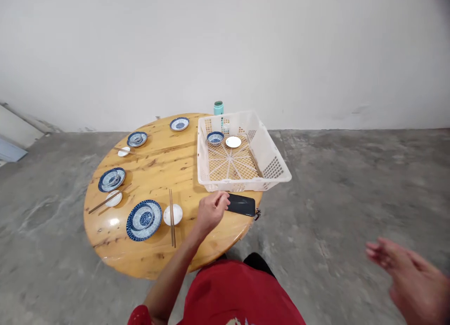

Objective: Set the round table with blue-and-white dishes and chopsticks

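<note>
My left hand [213,211] is over the front of the round wooden table, at the left end of a black phone [242,205]. Its fingers are curled together, and no object shows in them; whether they touch the phone I cannot tell. Out to the right, above the floor, my right hand [415,278] is slightly blurred, its fingers partly stretched and nothing visible in it. Behind the phone stands a white plastic basket [242,180], holding a blue-patterned bowl [215,137] and a small white dish [233,142].
Blue-and-white plates with bowls, such as the nearest plate [131,222], line the table's [154,170] left side. Chopsticks [172,217] rest across a small white bowl [178,214]. One patterned plate [179,124] and a turquoise can [218,108] are at the back. A wall rises behind.
</note>
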Available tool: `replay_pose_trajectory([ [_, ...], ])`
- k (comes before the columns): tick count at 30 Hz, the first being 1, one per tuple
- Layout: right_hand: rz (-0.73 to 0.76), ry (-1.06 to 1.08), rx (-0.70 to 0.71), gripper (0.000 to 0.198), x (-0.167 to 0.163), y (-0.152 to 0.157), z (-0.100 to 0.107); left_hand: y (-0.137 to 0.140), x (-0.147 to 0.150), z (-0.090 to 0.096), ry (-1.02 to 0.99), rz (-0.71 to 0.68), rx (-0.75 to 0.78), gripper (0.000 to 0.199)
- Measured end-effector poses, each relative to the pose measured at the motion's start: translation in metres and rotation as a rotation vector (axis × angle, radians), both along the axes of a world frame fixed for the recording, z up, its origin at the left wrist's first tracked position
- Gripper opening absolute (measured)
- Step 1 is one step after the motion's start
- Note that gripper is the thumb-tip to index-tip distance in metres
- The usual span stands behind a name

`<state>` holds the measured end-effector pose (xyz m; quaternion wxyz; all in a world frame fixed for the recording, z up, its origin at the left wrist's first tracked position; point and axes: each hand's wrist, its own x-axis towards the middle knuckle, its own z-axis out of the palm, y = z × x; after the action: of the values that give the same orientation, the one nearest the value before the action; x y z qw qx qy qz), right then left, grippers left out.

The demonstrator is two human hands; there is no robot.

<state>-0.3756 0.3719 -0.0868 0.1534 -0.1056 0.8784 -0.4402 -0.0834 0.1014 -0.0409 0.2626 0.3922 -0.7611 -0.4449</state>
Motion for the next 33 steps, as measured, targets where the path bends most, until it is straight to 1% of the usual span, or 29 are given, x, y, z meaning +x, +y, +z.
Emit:
replay_pose_trajectory([
  [1, -0.107, -0.003, -0.135, 0.033, -0.005, -0.019, 0.019, -0.012, 0.000, 0.003, -0.005, 0.004, -0.004, 0.024],
  [2, -0.178, 0.032, -0.223, 0.027, -0.008, -0.038, 0.037, -0.025, -0.001, 0.005, -0.010, 0.010, -0.009, 0.023],
  [3, -0.166, 0.058, -0.290, 0.024, -0.010, -0.058, 0.053, -0.037, -0.002, 0.008, -0.016, 0.021, -0.015, 0.022],
  [5, -0.060, 0.088, -0.378, 0.021, -0.014, -0.099, 0.080, -0.062, -0.007, 0.012, -0.028, 0.054, -0.022, 0.021],
  [6, 0.008, 0.091, -0.401, 0.020, -0.016, -0.119, 0.090, -0.075, -0.010, 0.015, -0.034, 0.069, -0.019, 0.021],
  [8, 0.160, 0.078, -0.423, 0.021, -0.019, -0.159, 0.102, -0.099, -0.020, 0.019, -0.058, 0.095, -0.013, 0.022],
  [10, 0.316, 0.032, -0.421, 0.021, -0.023, -0.200, 0.105, -0.123, -0.034, 0.022, -0.104, 0.117, -0.005, 0.023],
  [13, 0.501, -0.108, -0.366, 0.012, -0.029, -0.265, 0.100, -0.157, -0.062, 0.023, -0.200, 0.139, 0.015, 0.023],
  [15, 0.579, -0.183, -0.282, 0.008, -0.034, -0.308, 0.092, -0.179, -0.082, 0.019, -0.256, 0.159, 0.037, 0.023],
  [17, 0.632, -0.243, -0.177, 0.010, -0.041, -0.347, 0.080, -0.199, -0.103, 0.010, -0.302, 0.180, 0.072, 0.021],
  [19, 0.659, -0.301, -0.090, 0.014, -0.048, -0.381, 0.066, -0.219, -0.122, -0.003, -0.310, 0.205, 0.156, 0.020],
  [22, 0.675, -0.331, -0.022, 0.019, -0.059, -0.422, 0.045, -0.245, -0.144, -0.026, -0.205, 0.315, 0.410, 0.020],
  [24, 0.695, -0.323, -0.003, 0.019, -0.063, -0.445, 0.032, -0.261, -0.156, -0.042, -0.140, 0.402, 0.538, 0.022],
  [26, 0.718, -0.318, 0.010, 0.016, -0.066, -0.466, 0.020, -0.274, -0.166, -0.056, -0.124, 0.464, 0.578, 0.022],
  [30, 0.757, -0.265, 0.070, 0.009, -0.070, -0.510, -0.001, -0.297, -0.181, -0.080, -0.120, 0.558, 0.581, 0.024],
  [33, 0.794, -0.169, 0.151, 0.012, -0.072, -0.542, -0.016, -0.310, -0.188, -0.095, -0.131, 0.588, 0.573, 0.030],
])
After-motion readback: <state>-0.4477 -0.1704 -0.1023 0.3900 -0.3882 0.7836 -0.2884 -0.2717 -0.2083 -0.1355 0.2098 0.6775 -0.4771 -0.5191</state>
